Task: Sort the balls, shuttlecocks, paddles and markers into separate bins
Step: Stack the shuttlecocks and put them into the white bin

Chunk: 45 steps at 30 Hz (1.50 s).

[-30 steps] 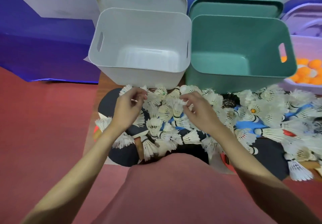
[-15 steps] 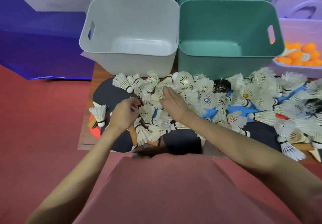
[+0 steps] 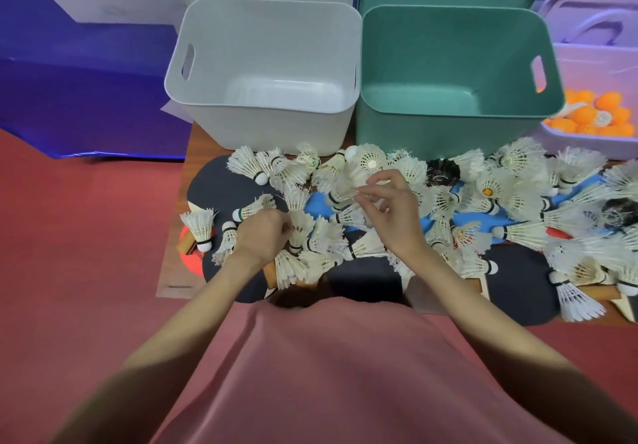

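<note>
Where flat before, right hand (image 3: 397, 217) pinching shuttlecock (image 3: 340, 193)

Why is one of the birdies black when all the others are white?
It's the odd one out. A black shuttlecock sits in the pile of white shuttlecocks, just in front of the green bin. It looks like a different kind, maybe plastic, but it's too blurry to be sure. Nothing looks broken or spilled.

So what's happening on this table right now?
A person is sorting a heap of shuttlecocks and paddles. The right hand pinches a white shuttlecock above the pile; the left hand grips another in the heap. The white bin and green bin hold nothing yet, while orange balls sit in the purple bin.
</note>
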### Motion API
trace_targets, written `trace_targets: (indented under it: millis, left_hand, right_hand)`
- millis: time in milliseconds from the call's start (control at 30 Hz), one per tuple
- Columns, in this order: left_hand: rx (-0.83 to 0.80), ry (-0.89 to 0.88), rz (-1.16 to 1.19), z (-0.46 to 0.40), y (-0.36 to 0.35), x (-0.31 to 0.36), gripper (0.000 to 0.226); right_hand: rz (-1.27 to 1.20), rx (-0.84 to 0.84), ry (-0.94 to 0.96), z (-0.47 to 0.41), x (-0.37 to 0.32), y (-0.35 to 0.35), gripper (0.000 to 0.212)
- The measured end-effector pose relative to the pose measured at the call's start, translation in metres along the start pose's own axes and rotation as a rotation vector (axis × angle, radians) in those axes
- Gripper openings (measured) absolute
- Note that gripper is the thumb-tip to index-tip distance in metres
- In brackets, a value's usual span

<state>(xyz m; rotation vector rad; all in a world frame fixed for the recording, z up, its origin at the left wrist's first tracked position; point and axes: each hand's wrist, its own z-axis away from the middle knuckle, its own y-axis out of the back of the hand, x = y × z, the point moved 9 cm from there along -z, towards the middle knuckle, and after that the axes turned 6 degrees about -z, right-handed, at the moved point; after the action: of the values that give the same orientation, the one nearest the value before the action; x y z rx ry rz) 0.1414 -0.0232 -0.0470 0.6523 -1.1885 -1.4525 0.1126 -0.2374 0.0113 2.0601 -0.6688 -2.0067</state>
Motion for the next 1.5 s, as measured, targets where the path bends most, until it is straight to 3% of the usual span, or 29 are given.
trace_targets:
  millis: [267, 433, 567, 733, 833, 900, 1000, 1133, 1200, 1367, 1500]
  left_hand:
    - [0.167, -0.270, 0.220, 0.010, 0.045, 0.024, 0.009]
    - [0.047, -0.327, 0.555, 0.010, 0.051, 0.029, 0.009]
    - [-0.162, -0.139, 1.060, 0.011, 0.050, 0.033, 0.007]
    - [-0.238, 0.092, 1.344, 0.006, 0.043, 0.027, 0.052]
    - [-0.175, 0.046, 1.215, 0.006, 0.045, 0.016, 0.072]
    - [-0.103, 0.030, 1.065, 0.008, 0.047, 0.007, 0.081]
    - [-0.011, 0.068, 1.038, 0.019, 0.048, -0.009, 0.068]
    - [0.125, 0.189, 1.150, 0.042, 0.038, -0.051, 0.061]
    - [0.197, 0.260, 1.184, 0.056, 0.031, -0.072, 0.061]
    - [0.333, 0.428, 1.255, 0.085, 0.013, -0.104, 0.059]
    - [0.449, 0.556, 1.306, 0.099, 0.005, -0.116, 0.060]
  right_hand:
    - [-0.091, 0.011, 0.072, -0.002, -0.035, 0.007, 0.013]
    - [-0.114, -0.054, -0.011, -0.005, -0.029, -0.010, 0.014]
    - [-0.146, -0.097, -0.074, -0.006, -0.027, -0.021, 0.015]
    - [-0.198, -0.032, -0.090, -0.021, -0.029, -0.018, 0.018]
    - [-0.201, -0.084, -0.061, -0.027, -0.043, -0.031, 0.015]
    - [-0.204, -0.204, -0.050, -0.025, -0.054, -0.050, 0.014]
    - [-0.210, -0.413, -0.025, -0.012, -0.069, -0.085, 0.020]
    - [-0.160, -0.344, 0.034, -0.005, -0.067, -0.095, 0.030]
    - [-0.006, -0.408, 0.024, 0.000, -0.051, -0.104, 0.027]
    - [0.537, -0.927, 0.078, 0.044, -0.018, -0.151, 0.050]
    - [0.688, -0.968, 0.123, 0.054, -0.010, -0.166, 0.059]
